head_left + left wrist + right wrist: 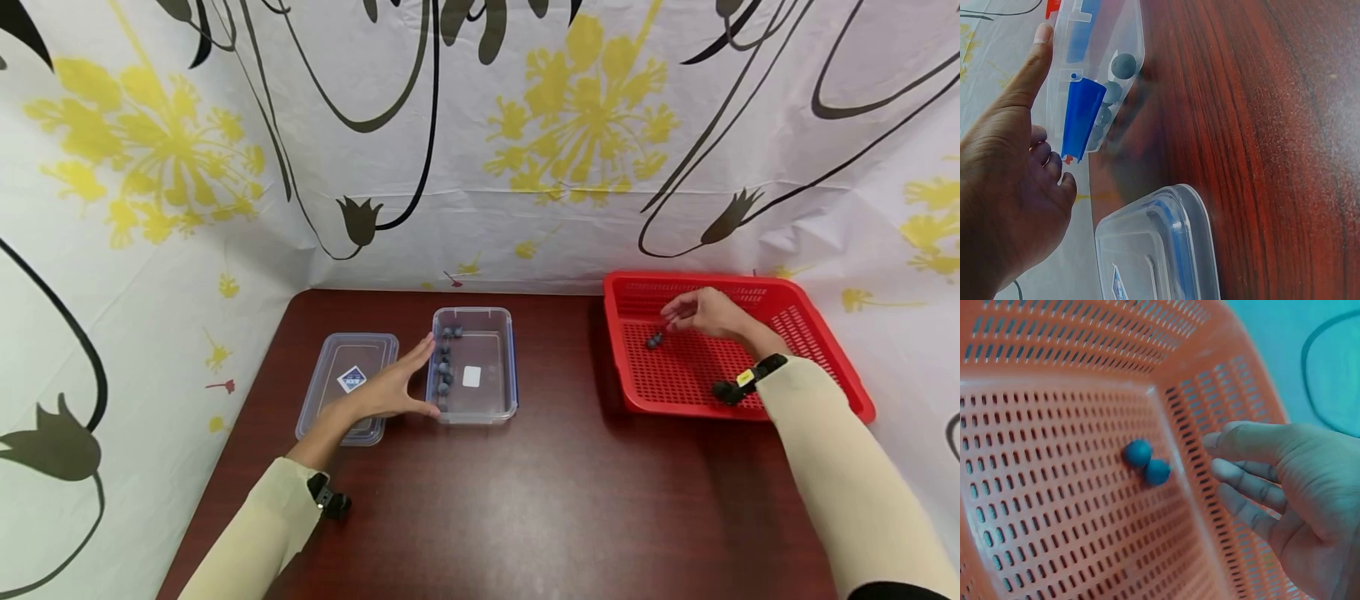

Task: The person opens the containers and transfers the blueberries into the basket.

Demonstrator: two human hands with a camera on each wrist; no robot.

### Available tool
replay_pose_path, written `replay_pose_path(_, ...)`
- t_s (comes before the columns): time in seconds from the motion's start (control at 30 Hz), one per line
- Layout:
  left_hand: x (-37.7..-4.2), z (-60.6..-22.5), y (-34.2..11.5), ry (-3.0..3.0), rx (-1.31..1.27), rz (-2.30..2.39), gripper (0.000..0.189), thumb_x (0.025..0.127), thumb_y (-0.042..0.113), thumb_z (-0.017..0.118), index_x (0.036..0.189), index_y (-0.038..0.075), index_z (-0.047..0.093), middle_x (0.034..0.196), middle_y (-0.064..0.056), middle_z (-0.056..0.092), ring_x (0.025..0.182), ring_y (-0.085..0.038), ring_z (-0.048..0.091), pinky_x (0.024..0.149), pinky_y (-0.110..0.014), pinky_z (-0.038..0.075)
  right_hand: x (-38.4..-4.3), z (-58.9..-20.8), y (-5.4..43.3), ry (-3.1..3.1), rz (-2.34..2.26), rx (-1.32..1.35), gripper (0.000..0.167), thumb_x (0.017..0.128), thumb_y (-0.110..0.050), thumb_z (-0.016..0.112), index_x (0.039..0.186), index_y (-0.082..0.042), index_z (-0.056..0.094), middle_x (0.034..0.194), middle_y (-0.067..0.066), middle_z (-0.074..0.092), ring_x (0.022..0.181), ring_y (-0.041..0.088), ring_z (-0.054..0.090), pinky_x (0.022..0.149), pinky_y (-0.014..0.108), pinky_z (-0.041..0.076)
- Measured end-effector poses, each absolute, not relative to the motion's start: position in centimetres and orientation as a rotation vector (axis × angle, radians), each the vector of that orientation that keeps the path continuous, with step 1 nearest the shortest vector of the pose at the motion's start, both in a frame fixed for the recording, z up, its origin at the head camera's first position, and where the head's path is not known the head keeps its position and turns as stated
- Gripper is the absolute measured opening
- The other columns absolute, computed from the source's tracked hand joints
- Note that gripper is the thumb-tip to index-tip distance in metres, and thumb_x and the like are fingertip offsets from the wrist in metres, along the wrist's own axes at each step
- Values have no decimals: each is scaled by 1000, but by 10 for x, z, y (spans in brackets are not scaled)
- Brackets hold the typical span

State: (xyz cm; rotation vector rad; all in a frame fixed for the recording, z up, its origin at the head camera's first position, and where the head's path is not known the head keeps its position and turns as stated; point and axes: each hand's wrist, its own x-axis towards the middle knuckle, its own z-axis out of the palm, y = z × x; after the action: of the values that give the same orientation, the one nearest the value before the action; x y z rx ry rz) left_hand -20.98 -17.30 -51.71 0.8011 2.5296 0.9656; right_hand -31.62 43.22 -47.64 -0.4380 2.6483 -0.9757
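Two dark blueberries lie together on the floor of the red basket. My right hand hovers inside the basket beside them, fingers loosely bent and holding nothing; the right wrist view shows a gap between this hand and the blueberries. At the clear plastic container, my left hand is spread along the left side, thumb and fingers wide apart. Several blueberries sit in a rough row along that side of the container. From the left wrist, a blue clip shows on its wall.
A clear lid with a blue-and-white label lies on the brown table, left of the container and partly under my left hand. Behind the table hangs a white cloth with yellow and dark flower prints.
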Motion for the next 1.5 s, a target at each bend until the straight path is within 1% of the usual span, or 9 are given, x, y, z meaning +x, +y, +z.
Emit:
replay_pose_path(0.13, -210, -517, -173, 2534, 798, 961, 127, 83, 45, 91, 170, 3, 9, 179, -11, -1, 163, -35, 13, 127, -62, 26, -314, -462, 426, 2710, -964, -498, 27, 93, 2, 77, 119, 9, 74, 110, 25, 78, 87, 3, 74, 74, 14, 57)
replay_pose_path(0.4, -209, -518, -172, 2534, 798, 957, 126, 83, 43, 92, 170, 5, 8, 179, -10, -2, 163, -34, 12, 128, -60, 25, -306, -437, 396, 2715, -1051, -622, 22, 93, 0, 79, 114, 5, 77, 105, 20, 80, 88, 8, 76, 71, 16, 59)
replay_pose_path(0.63, -209, -519, -172, 2534, 808, 979, 126, 83, 42, 92, 170, 4, 8, 179, -11, -1, 163, -34, 11, 129, -59, 23, -301, -417, 354, 2751, -979, -745, 20, 90, -5, 84, 110, -5, 81, 100, 7, 82, 86, 4, 75, 74, 13, 56)
replay_pose_path(0.73, -209, -520, -172, 2538, 809, 979, 126, 83, 42, 92, 169, 3, 9, 179, -12, -1, 163, -35, 11, 128, -60, 23, -299, -411, 334, 2738, -941, -829, 21, 90, -8, 85, 110, -7, 81, 98, 2, 81, 84, 5, 75, 75, 15, 55)
replay_pose_path(0.83, -209, -519, -172, 2535, 802, 976, 127, 83, 42, 92, 170, 3, 8, 179, -11, -2, 163, -35, 11, 128, -60, 23, -297, -406, 314, 2704, -933, -923, 22, 90, -10, 86, 112, -9, 81, 99, 2, 81, 85, 9, 76, 77, 18, 56)
replay_pose_path(1.0, -209, -518, -171, 2526, 791, 976, 127, 83, 42, 92, 170, 6, 7, 179, -10, -2, 163, -33, 10, 128, -60, 23, -295, -404, 282, 2618, -973, -974, 22, 91, -14, 85, 113, -10, 81, 102, 5, 81, 88, 17, 76, 77, 28, 61)
replay_pose_path(1.13, -208, -518, -172, 2525, 795, 985, 126, 83, 41, 92, 170, 5, 8, 179, -11, -2, 163, -34, 10, 128, -61, 23, -294, -405, 254, 2568, -983, -994, 22, 92, -15, 85, 114, -11, 81, 102, 3, 81, 89, 17, 75, 77, 36, 62)
replay_pose_path(1.33, -207, -518, -173, 2531, 810, 981, 126, 83, 40, 92, 169, 3, 8, 179, -13, -2, 162, -37, 12, 128, -61, 23, -297, -412, 213, 2514, -1004, -1027, 20, 92, -16, 85, 111, -10, 82, 98, -2, 80, 89, 14, 74, 83, 37, 62)
replay_pose_path(1.5, -207, -517, -172, 2534, 827, 985, 126, 83, 40, 92, 169, 0, 8, 178, -17, -1, 161, -41, 14, 126, -64, 24, -299, -424, 181, 2439, -1047, -1016, 21, 92, -11, 83, 111, -4, 81, 97, 0, 81, 90, 15, 75, 87, 37, 62)
